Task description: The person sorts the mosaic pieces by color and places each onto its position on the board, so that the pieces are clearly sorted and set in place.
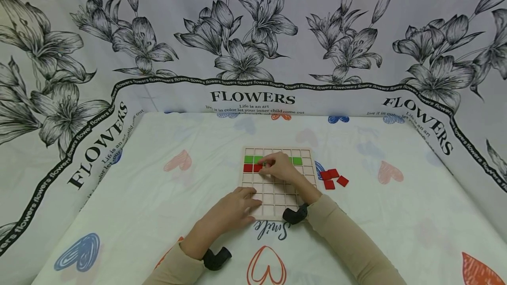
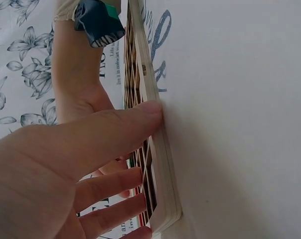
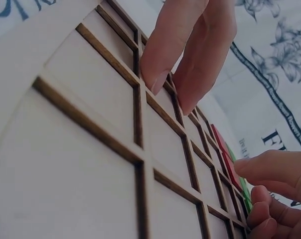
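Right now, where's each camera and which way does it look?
Head: on the person's head, facing forward and down at the wooden grid board; left hand, right hand show.
Left wrist: worn there, facing the board's edge; left hand close, right forearm beyond.
Right wrist: worn there, facing across the board; right hand, left fingers show.
Head and right wrist share red tiles and green tiles.

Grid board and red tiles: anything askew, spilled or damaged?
No visible spill or damage. Mildly untidy: four loose red tiles lie at mixed angles on the cloth, right of the grid board; the board's visible tiles sit in rows.
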`<action>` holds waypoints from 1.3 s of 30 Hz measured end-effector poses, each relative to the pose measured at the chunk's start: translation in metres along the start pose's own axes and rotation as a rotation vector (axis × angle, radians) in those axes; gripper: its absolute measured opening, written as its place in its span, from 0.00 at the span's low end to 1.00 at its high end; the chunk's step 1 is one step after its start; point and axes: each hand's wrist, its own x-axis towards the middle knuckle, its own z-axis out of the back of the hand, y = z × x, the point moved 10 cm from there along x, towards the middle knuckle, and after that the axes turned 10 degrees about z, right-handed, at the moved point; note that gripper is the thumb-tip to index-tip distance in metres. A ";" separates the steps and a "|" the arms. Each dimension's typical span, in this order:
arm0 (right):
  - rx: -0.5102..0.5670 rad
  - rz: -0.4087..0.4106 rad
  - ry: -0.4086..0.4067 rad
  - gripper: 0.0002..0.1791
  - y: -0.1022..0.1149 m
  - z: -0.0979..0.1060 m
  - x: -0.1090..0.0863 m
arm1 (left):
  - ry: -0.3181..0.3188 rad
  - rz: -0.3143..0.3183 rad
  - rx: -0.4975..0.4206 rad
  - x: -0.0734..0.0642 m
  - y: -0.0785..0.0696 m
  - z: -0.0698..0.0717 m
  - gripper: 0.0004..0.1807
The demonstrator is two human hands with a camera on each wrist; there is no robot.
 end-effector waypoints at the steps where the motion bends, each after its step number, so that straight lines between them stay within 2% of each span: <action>1: 0.007 -0.001 -0.003 0.14 -0.001 0.000 0.000 | -0.002 -0.001 0.002 0.000 0.000 0.000 0.20; 13: 0.072 0.045 -0.011 0.13 0.006 0.011 -0.012 | 0.000 0.004 0.011 0.000 0.000 0.000 0.21; 23: 0.071 0.059 -0.031 0.14 0.009 0.020 -0.021 | -0.006 0.000 0.005 0.000 -0.001 0.001 0.20; 29: 0.068 0.025 -0.039 0.13 0.004 0.024 -0.027 | -0.004 0.002 0.000 -0.001 -0.001 0.000 0.20; 39: 0.045 0.018 -0.056 0.13 0.002 0.035 -0.040 | -0.001 0.014 -0.008 0.001 0.000 -0.001 0.20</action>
